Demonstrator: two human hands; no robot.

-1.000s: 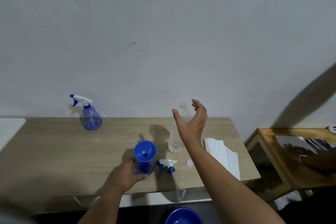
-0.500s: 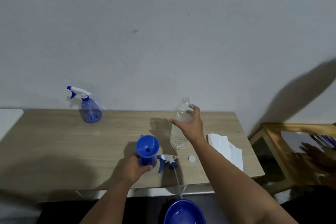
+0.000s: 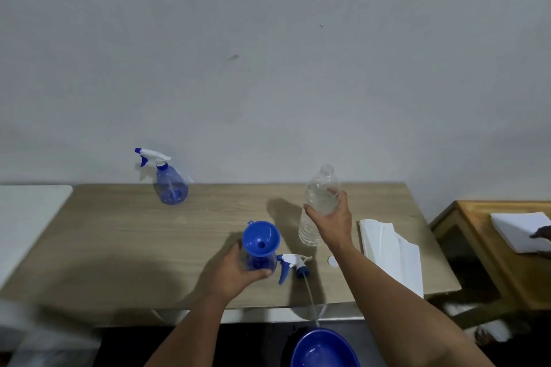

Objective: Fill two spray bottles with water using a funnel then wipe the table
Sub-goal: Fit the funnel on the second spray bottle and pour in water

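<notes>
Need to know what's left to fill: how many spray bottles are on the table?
2. One capped bottle stands back left by the wall; one open bottle, funnel in it, sits in the left hand.

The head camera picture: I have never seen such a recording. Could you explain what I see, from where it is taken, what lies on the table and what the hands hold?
There is no machine here. A person wears a camera on the head, looking forward and down, so the two bare arms come in from the bottom edge.

The left hand grips a blue spray bottle body standing on the wooden table, with a blue funnel sitting in its neck. The right hand holds a clear water bottle, uncapped and upright.

On the table lie the removed spray head with its tube hanging over the front edge, a small white cap, and folded white paper towels. A second spray bottle, fully assembled, stands at the back near the wall. A blue bowl shows below the table edge.
</notes>
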